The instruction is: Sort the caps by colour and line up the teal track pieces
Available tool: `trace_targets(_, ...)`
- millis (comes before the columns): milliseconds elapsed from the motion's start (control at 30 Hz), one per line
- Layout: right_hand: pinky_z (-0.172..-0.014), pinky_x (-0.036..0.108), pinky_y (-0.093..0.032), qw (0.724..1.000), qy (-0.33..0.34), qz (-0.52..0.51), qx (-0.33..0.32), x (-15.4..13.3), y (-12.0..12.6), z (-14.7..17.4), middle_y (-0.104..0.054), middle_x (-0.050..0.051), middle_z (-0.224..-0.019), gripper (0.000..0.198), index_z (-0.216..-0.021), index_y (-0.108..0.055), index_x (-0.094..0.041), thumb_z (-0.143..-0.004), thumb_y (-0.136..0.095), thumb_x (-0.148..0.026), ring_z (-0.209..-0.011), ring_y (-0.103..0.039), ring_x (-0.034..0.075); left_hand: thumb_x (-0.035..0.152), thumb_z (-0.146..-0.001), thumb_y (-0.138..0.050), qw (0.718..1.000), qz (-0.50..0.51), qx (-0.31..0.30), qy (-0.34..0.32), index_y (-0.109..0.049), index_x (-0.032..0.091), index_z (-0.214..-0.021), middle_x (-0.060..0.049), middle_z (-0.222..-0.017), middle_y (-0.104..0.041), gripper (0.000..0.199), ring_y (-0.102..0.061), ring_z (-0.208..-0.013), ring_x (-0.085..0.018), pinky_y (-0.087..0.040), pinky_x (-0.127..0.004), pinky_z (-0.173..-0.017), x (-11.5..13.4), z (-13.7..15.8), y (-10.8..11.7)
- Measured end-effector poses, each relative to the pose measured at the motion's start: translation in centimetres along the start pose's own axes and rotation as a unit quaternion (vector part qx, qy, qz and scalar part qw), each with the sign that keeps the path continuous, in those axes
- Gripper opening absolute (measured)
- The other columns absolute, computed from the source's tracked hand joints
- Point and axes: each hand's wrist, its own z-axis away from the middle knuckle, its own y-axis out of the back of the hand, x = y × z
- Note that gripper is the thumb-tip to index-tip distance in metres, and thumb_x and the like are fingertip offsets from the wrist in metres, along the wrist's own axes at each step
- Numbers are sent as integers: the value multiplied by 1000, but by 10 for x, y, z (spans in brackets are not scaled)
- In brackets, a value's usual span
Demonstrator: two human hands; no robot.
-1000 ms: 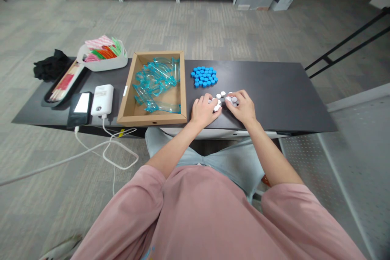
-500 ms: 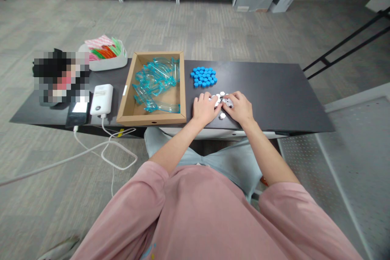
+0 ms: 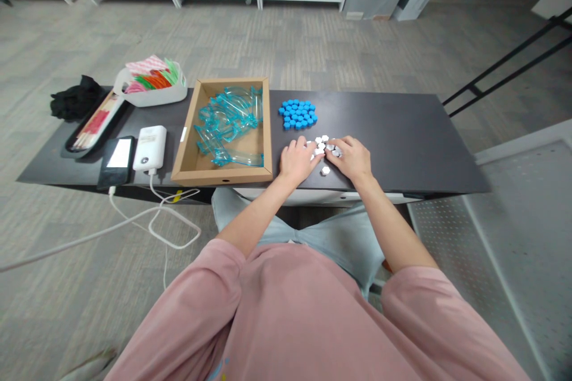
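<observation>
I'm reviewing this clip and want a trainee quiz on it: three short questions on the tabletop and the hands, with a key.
1. True or false: the blue pieces lie nearer the far edge of the table than the white pieces.
2. What lies in the cardboard box?
A. A black cloth
B. Clear teal plastic items
C. A white power bank
3. Which hand is nearer the cardboard box?

Key:
1. True.
2. B.
3. The left hand; the right hand is farther from it.
</observation>
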Motion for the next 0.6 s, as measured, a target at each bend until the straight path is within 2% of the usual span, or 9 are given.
trace_targets(367, -81, 41, -59, 999, -2, -38, 16, 6, 0, 1, -85, 12, -115, 34, -127, -95, -31, -111, -70, -49, -105, -78, 34, 58, -125, -61, 999, 12, 20, -25, -82, 27, -142, -18, -144, -71, 41, -66, -132, -37, -55, -46, -103, 9, 4, 11)
trace_targets(500, -84, 43, -61, 998, -9, -55, 4, 10, 2, 2, -85, 14, -120, 36, -131, -94, -28, -107, -74, -47, -106, -79, 35, 56, -126, -60, 997, 27, 46, -56, -81, 26, -143, -17, -140, -72, 40, -67, -130, -35, -56, -44, -104, 25, 13, 28)
trace_targets(600, -89, 45, -63, 997, -14, -68, 14, 12, 1, 1, -86, 15, -120, 36, -128, -93, -26, -107, -73, -47, -106, -80, 36, 56, -127, -60, 991, 53, 103, -63, -80, 26, -140, -16, -140, -71, 39, -68, -130, -34, -57, -43, -107, 21, 17, 51)
